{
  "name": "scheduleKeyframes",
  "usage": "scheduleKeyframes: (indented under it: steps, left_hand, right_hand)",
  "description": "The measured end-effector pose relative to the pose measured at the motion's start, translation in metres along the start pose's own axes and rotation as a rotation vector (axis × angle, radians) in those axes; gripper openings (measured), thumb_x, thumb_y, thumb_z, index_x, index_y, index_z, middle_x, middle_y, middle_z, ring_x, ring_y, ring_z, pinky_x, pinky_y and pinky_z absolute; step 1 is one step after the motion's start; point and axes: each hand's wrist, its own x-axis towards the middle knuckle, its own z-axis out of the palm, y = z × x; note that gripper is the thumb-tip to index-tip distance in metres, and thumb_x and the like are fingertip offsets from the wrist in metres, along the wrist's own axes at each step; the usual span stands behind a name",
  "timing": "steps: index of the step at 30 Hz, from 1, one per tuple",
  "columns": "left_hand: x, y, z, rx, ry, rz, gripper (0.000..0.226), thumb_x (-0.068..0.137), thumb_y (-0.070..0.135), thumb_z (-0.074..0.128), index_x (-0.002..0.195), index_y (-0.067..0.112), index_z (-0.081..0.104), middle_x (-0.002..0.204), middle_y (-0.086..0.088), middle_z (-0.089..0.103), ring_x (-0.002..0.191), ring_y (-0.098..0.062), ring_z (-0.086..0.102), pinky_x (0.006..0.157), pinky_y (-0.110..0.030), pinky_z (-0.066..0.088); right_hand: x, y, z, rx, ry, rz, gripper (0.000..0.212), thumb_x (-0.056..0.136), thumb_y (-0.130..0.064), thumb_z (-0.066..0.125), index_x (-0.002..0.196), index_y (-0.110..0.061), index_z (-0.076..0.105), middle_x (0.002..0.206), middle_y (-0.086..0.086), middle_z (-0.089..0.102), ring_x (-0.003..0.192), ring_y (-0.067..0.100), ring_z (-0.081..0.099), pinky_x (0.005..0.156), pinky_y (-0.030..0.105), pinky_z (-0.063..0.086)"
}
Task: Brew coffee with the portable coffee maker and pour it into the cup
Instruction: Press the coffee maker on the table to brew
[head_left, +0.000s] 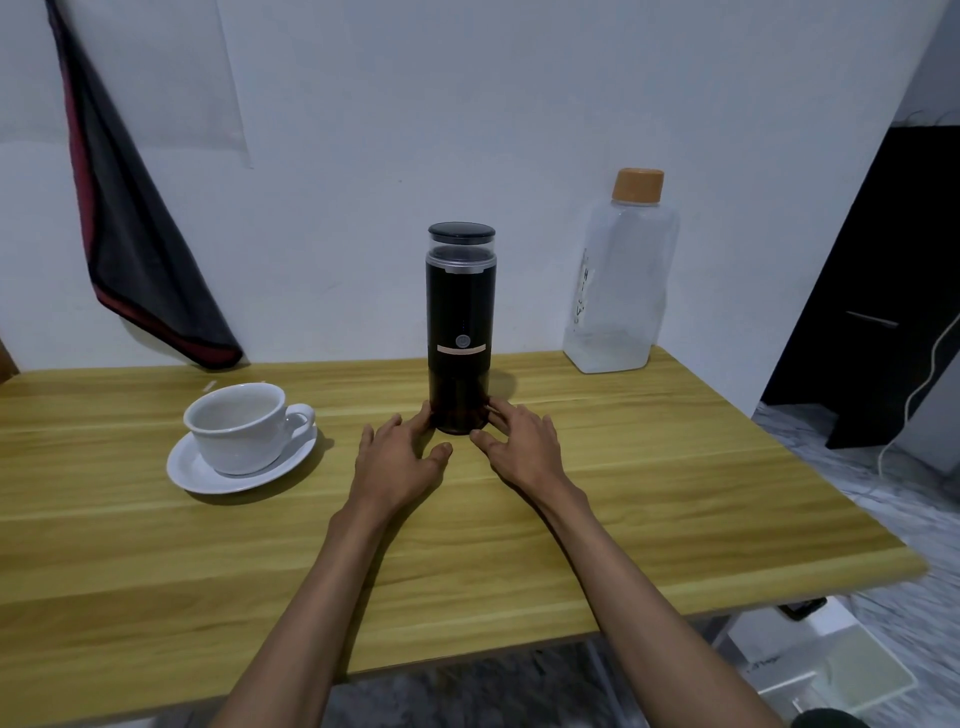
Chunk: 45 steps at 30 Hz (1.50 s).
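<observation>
We find the portable coffee maker (460, 332) upright near the table's (675, 493) far edge. The left hand (400, 457) and right hand (519, 441) flank its base, fingers loosely straight, tips touching it, neither closed round anything. The cup (236, 426) sits toward the left edge.

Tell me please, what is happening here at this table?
A person rests both hands at the foot of the black portable coffee maker, which stands upright on the wooden table. The left hand and right hand touch it with relaxed fingers. The white cup sits on its saucer to the left, with no coffee visible inside.
</observation>
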Motion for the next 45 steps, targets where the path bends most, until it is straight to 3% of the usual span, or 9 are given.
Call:
scheduleKeyframes:
  steps: [13, 28, 45]
  left_hand:
    - [-0.0001, -0.0011, -0.0008, 0.014, -0.006, 0.007, 0.068, 0.095, 0.041, 0.058, 0.156, 0.030, 0.030, 0.151, -0.001, 0.048, 0.150, -0.025, 0.024, 0.122, -0.048, 0.006]
    - [-0.0001, -0.0012, -0.0001, -0.001, -0.005, 0.007, 0.069, 0.095, 0.041, 0.057, 0.156, 0.031, 0.027, 0.148, 0.005, 0.051, 0.150, -0.023, 0.023, 0.123, -0.047, 0.006]
    - [-0.0018, -0.0005, -0.0016, -0.049, 0.012, -0.006, 0.070, 0.094, 0.040, 0.060, 0.155, 0.032, 0.028, 0.145, 0.008, 0.054, 0.150, -0.022, 0.024, 0.123, -0.048, 0.006]
  right_hand:
    - [-0.0018, 0.0006, -0.0002, -0.070, -0.065, 0.002, 0.053, 0.104, -0.034, 0.047, 0.154, -0.031, 0.033, 0.146, -0.004, 0.054, 0.151, 0.025, 0.021, 0.122, 0.048, 0.003]
    - [0.0006, 0.0021, 0.0011, -0.011, -0.017, -0.006, 0.055, 0.099, -0.034, 0.057, 0.151, -0.029, 0.040, 0.139, -0.005, 0.060, 0.144, 0.023, 0.035, 0.121, 0.052, 0.010]
    - [-0.0006, 0.0007, 0.0010, 0.012, -0.012, 0.022, 0.056, 0.099, -0.033, 0.057, 0.151, -0.028, 0.040, 0.140, -0.007, 0.059, 0.144, 0.019, 0.034, 0.122, 0.049, 0.009]
